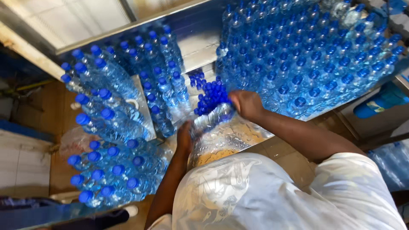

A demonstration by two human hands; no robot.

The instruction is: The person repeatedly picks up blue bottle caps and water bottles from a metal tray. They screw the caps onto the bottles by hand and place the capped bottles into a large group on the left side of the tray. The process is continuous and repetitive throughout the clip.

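Note:
My left hand [184,138] grips the lower body of a clear plastic water bottle [209,119] that lies tilted. At the bottle's top end my right hand [246,104] is closed over it, so the cap end is hidden. Just beyond my hands lies a heap of loose blue caps [211,94]. Capped bottles stand in several packed rows [164,85] behind my left hand.
A large mass of blue-capped bottles [306,59] fills the metal table [200,47] at the right. Shrink-wrapped bottle packs [113,170] lie at the left on the floor. Crinkled clear plastic film [226,142] lies under my hands. A blue container [381,102] sits at far right.

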